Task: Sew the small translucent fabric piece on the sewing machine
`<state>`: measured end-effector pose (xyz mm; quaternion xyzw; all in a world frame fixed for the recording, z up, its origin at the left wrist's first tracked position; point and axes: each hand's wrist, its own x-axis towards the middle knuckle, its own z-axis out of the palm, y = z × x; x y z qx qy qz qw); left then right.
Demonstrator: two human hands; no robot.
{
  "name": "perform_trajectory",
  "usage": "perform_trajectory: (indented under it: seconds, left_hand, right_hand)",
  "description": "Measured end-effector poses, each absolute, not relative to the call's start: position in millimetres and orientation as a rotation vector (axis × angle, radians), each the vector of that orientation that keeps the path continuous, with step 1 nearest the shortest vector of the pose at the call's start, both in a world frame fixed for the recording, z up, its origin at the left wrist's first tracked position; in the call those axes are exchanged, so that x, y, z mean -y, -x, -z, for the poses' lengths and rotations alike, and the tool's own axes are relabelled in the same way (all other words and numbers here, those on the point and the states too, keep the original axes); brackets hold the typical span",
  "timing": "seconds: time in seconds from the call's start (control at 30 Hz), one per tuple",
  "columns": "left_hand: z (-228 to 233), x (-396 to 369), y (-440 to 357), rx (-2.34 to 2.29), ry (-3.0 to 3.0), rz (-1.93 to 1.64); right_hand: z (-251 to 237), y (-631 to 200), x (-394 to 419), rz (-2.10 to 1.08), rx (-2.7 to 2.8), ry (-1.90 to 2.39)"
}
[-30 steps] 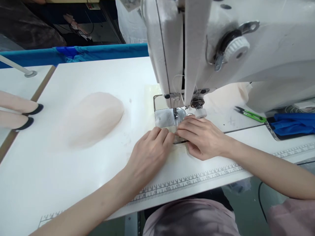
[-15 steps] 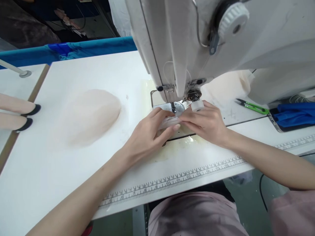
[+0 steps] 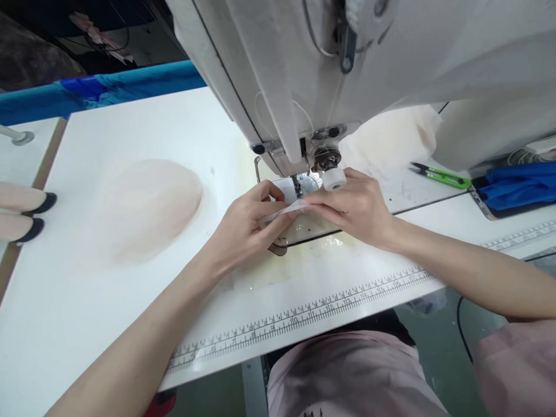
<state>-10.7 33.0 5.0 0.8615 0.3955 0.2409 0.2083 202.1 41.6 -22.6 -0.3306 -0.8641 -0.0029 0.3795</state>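
White tabletop [image 3: 130, 313] carries an industrial sewing machine [image 3: 330, 69], with a printed ruler strip [image 3: 304, 315] along its near edge. Left hand [image 3: 243, 223] and right hand [image 3: 356, 205] meet at the needle plate [image 3: 304, 229], just below the presser foot [image 3: 297, 185]. Between them lies a small sheer fabric strip [image 3: 286, 209]; each hand's grip is pressed together, pinching one end of it. Pale fabric pile [image 3: 143, 208] lies well apart to the left. Green thread snips [image 3: 441, 175] rest to the right, near blue cloth [image 3: 519, 191]. Two stockinged forms [image 3: 21, 211] with black tips show at the left edge.
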Motion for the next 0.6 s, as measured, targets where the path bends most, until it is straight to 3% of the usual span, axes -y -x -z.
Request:
perform_trajectory:
  seconds: [0.17, 0.37, 0.6]
  left_hand:
    - [3, -26, 13, -1.053, -2.528, -0.669]
    - [11, -5, 8, -0.972, -3.088, -0.718]
    - [6, 10, 6, -1.115, -3.226, -0.52]
  right_hand:
    - [21, -206, -35, 0.092, 2.276, 0.766]
    - [15, -208, -24, 0.26, 2.431, 0.679]
    - [16, -208, -21, 0.345, 2.474, 0.676]
